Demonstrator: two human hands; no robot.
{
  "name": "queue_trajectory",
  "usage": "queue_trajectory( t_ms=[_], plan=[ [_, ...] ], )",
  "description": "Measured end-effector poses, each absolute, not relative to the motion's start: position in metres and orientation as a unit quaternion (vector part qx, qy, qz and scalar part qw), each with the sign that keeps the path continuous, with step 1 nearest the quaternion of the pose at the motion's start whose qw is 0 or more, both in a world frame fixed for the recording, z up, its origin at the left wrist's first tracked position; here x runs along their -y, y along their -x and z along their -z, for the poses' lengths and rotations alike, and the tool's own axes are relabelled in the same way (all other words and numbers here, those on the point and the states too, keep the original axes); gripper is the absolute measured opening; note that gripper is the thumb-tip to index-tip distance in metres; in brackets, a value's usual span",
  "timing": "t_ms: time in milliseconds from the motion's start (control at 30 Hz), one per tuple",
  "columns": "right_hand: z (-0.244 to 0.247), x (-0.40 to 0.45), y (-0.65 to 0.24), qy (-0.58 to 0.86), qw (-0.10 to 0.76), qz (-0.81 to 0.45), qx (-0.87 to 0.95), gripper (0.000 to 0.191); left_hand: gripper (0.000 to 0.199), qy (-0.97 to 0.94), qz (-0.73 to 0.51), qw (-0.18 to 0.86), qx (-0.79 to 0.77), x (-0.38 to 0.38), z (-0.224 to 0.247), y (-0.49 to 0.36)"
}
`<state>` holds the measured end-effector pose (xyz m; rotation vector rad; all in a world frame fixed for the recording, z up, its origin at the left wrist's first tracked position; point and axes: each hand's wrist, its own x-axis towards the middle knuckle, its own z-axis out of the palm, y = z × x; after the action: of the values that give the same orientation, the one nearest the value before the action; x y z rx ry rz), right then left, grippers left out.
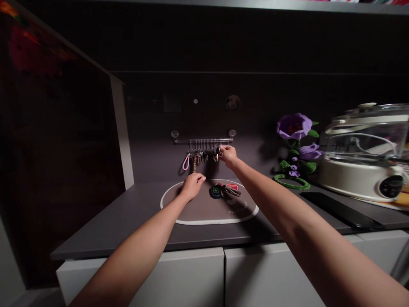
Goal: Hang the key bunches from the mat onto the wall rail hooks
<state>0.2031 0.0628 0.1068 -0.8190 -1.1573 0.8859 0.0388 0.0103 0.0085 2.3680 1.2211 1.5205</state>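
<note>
A clear rail (204,140) on the dark wall carries a row of hooks with several keys (204,155) hanging from them. At its right end my right hand (228,155) pinches a key ring (218,147), with dark keys dangling below. A pink loop strap (185,162) and a brown patterned fob (194,164) hang at the left end. Lower down, my left hand (192,185) hovers over the oval mat (198,211), fingers loosely extended and nothing visible in them. Right of it on the mat lies a bunch of keys (232,191) with a dark car fob (216,191) and a red tag.
Purple artificial flowers (294,126) with a green ring base stand right of the mat. A black flat slab (338,209) lies near the front edge, before a cream appliance (348,175) with a clear upper part. A shelf (223,5) overhangs the counter.
</note>
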Motion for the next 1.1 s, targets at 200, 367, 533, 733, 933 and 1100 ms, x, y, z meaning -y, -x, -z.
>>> queue_trajectory(
  t_ms=[200, 367, 533, 733, 933, 1100],
  plan=[
    [-0.107, -0.075, -0.199, 0.387, 0.67, -0.4, 0.491, 0.021, 0.017, -0.778, -0.489, 0.028, -0.394, -0.014, -0.007, -0.039],
    [-0.105, -0.085, -0.196, 0.39, 0.677, -0.41, 0.471, 0.022, 0.015, -0.77, -0.505, 0.064, -0.384, -0.014, -0.008, -0.039],
    [-0.099, -0.093, -0.196, 0.404, 0.685, -0.401, 0.455, 0.022, 0.015, -0.769, -0.507, 0.074, -0.381, -0.013, -0.008, -0.039],
    [-0.091, -0.095, -0.199, 0.422, 0.69, -0.368, 0.459, 0.016, 0.013, -0.766, -0.505, 0.082, -0.39, -0.014, -0.008, -0.039],
    [-0.083, -0.108, -0.202, 0.441, 0.691, -0.315, 0.478, 0.013, 0.016, -0.773, -0.494, 0.059, -0.395, -0.014, -0.007, -0.039],
    [-0.078, -0.116, -0.207, 0.45, 0.681, -0.282, 0.503, 0.017, 0.014, -0.758, -0.512, 0.088, -0.395, -0.012, -0.006, -0.04]
  ],
)
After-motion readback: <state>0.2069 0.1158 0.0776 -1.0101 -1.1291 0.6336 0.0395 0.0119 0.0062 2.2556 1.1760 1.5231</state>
